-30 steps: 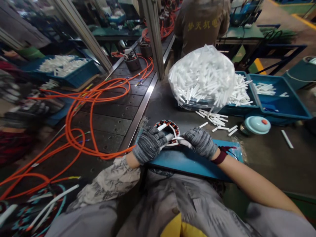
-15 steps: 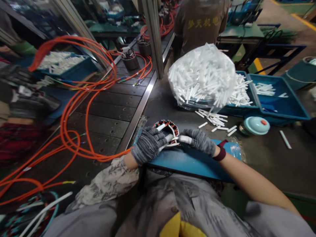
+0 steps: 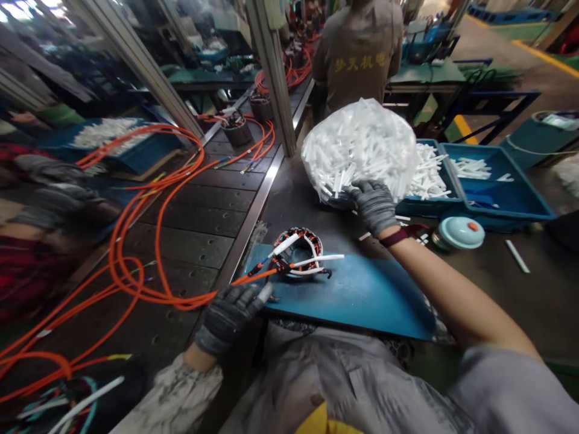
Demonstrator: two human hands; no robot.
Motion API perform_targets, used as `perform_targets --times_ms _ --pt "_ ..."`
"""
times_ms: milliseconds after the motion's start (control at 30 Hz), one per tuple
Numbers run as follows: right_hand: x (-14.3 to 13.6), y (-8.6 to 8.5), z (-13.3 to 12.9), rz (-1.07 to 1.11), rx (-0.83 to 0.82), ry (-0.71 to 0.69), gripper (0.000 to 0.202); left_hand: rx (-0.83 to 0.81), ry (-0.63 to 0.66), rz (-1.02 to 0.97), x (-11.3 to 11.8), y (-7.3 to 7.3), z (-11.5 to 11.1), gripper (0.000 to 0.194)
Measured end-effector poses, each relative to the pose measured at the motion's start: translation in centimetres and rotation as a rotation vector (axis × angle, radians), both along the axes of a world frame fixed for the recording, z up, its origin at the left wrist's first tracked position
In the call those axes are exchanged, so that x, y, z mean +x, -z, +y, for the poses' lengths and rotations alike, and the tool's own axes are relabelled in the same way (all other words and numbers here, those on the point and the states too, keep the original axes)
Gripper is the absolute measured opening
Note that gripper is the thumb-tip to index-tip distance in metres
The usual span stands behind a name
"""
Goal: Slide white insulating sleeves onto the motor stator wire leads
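Your right hand (image 3: 374, 206), its grip not determinable, was at the bag (image 3: 362, 135), upper centre, where snagged film risked spilling white tubes (image 3: 337, 181).

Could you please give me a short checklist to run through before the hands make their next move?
1. Wound ring resting on the blue board: ok.
2. Left hand clear of the ring: ok.
3. Right hand at the bag of white tubes: ok.
4. Tube gripped by the right hand: cannot tell.
5. White sleeves within the ring's outline: not ok, one sticks out.
6. Bench without loose tubes: not ok, one lies right of the round-lidded pot.
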State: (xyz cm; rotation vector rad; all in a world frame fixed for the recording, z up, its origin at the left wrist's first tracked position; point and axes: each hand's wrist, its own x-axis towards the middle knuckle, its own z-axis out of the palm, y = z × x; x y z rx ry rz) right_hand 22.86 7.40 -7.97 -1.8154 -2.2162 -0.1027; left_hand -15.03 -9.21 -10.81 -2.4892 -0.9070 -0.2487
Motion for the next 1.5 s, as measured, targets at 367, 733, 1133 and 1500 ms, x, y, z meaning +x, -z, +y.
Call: perform_targets --times_ms 367,733,1133,1500 --pt "1.5 -0.6 0.9 0.26 0.154 -0.13 0.032 0.005 0.284 -0.44 9.4 -1.8 2.8 0.005" --pt "-0.4 -0.1 -16.7 0.871 -0.169 -0.339 0.033 -0.058 0.2 -0.531 7.9 0.4 -0.8 0.039" --pt "-2.4 2.1 -17.0 1.135 -0.267 -0.132 0.02 -0.106 0.117 -0.637 8.4 -0.9 1.0 0.019" --pt "-2.3 2.7 -16.7 1.26 -0.429 -0.259 0.028 -0.154 0.147 -0.627 7.9 -0.3 0.5 0.021"
